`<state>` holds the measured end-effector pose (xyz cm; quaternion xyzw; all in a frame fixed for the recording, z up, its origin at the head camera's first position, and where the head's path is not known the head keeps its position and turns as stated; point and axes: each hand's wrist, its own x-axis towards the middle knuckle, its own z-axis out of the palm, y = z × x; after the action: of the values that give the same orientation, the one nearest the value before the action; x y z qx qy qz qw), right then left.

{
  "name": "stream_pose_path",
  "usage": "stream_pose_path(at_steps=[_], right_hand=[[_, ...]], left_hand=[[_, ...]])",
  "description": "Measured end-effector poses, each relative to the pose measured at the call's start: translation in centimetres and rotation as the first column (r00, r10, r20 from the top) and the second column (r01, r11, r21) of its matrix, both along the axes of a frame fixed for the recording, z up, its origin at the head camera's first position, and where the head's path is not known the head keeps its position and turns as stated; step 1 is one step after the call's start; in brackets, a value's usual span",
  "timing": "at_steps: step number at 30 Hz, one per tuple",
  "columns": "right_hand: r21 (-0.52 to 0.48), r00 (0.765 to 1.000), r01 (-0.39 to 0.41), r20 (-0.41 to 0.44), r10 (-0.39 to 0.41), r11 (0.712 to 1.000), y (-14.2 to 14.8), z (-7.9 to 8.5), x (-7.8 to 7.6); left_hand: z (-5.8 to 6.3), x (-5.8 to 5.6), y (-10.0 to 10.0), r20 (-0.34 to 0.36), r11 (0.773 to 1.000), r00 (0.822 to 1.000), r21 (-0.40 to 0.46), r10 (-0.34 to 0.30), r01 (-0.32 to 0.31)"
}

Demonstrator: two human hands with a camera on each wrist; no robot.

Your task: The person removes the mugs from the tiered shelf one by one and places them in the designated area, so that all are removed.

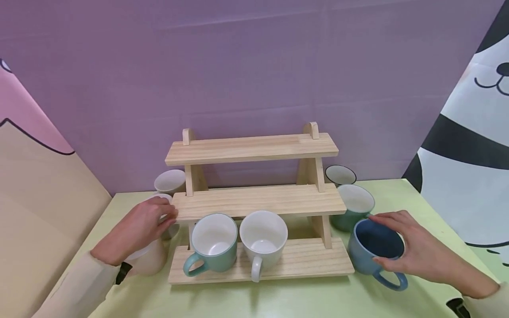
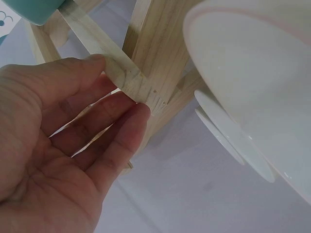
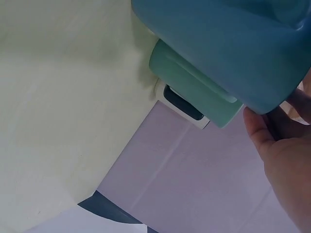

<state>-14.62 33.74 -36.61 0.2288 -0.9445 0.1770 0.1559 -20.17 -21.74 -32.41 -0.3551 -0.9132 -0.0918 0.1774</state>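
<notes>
My left hand (image 1: 149, 223) grips the left end of a three-tier wooden shelf (image 1: 254, 202) at its middle board. In the left wrist view, the thumb and fingers (image 2: 129, 124) meet the board's end. My right hand (image 1: 413, 247) spans the rim of a blue mug (image 1: 363, 251), thumb on the near side and fingers on the far side. The mug's handle points toward me. On the bottom board stand a teal mug (image 1: 222, 260) and a white mug (image 1: 265, 254), side by side with handles toward me.
A green mug (image 1: 354, 212) and a dark-rimmed white mug (image 1: 342, 174) stand behind the blue mug. Left of the shelf are a white mug (image 1: 170, 180), another partly hidden, and a pale pinkish mug (image 1: 151, 260) below my left wrist. A purple cloth (image 1: 254, 66) hangs behind.
</notes>
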Motion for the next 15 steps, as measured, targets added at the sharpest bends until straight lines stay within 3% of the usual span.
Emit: stream_pose_path(at_steps=[5, 9, 15], right_hand=[[-0.032, 1.000, -0.026, 0.006, 0.026, 0.999, 0.16, 0.24, -0.10], [-0.019, 0.999, 0.016, 0.045, -0.015, 1.000, 0.36, 0.49, -0.23], [0.002, 0.999, 0.032, 0.029, -0.033, 0.999, 0.93, 0.40, -0.48]], left_hand=[[-0.04, -0.02, 0.04, 0.004, 1.000, 1.000, -0.002, 0.005, -0.005], [-0.08, 0.01, 0.01, 0.011, 1.000, 1.000, 0.003, 0.010, -0.010], [-0.10, -0.02, 0.04, 0.009, 1.000, 1.000, 0.006, 0.012, -0.012]])
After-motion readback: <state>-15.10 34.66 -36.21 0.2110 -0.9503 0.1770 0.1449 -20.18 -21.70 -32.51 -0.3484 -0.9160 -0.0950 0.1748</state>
